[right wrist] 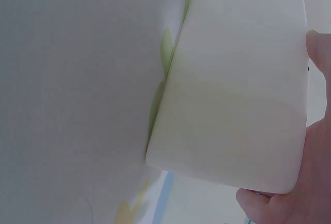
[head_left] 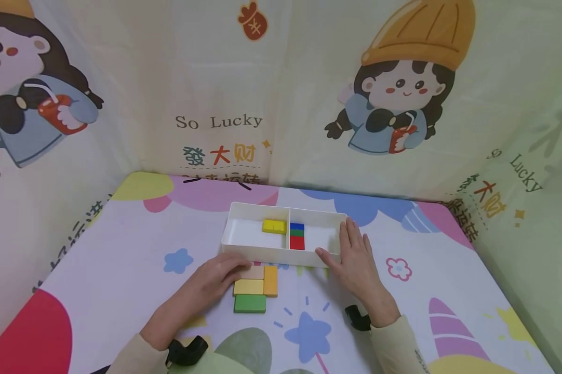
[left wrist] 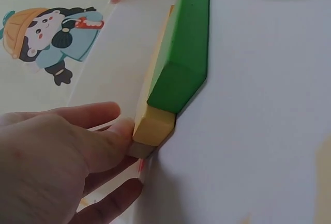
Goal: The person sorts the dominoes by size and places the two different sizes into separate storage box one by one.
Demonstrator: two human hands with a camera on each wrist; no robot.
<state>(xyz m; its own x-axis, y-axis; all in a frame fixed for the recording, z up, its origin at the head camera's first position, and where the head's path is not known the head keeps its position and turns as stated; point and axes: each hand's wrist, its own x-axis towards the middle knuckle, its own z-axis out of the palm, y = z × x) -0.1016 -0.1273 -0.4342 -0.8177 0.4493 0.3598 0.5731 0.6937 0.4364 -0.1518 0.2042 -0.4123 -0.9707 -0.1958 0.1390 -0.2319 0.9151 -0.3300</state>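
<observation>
A white two-compartment box [head_left: 257, 253] lies across the table. My right hand [head_left: 358, 259] holds its right end, thumb at the front rim and fingers along the end wall. In the right wrist view the fingertips bend round the end of the box [right wrist: 232, 94]. My left hand [head_left: 220, 275] has thumb and fingers at the left end of a pale wooden block [head_left: 255, 272], just in front of the box. Against that block lie a light yellow block [head_left: 249, 286], an upright-standing orange block [head_left: 270, 281] and a green block [head_left: 250, 304]. The hand partly hides the pale block.
Inside the box, yellow blocks [head_left: 273, 226] sit left of the divider [head_left: 288, 228]. Right of it are blue [head_left: 297, 226], green [head_left: 297, 233] and red [head_left: 297, 243] blocks. A patterned cloth [head_left: 169, 301] covers the table; printed fabric walls [head_left: 309, 156] stand behind and beside it.
</observation>
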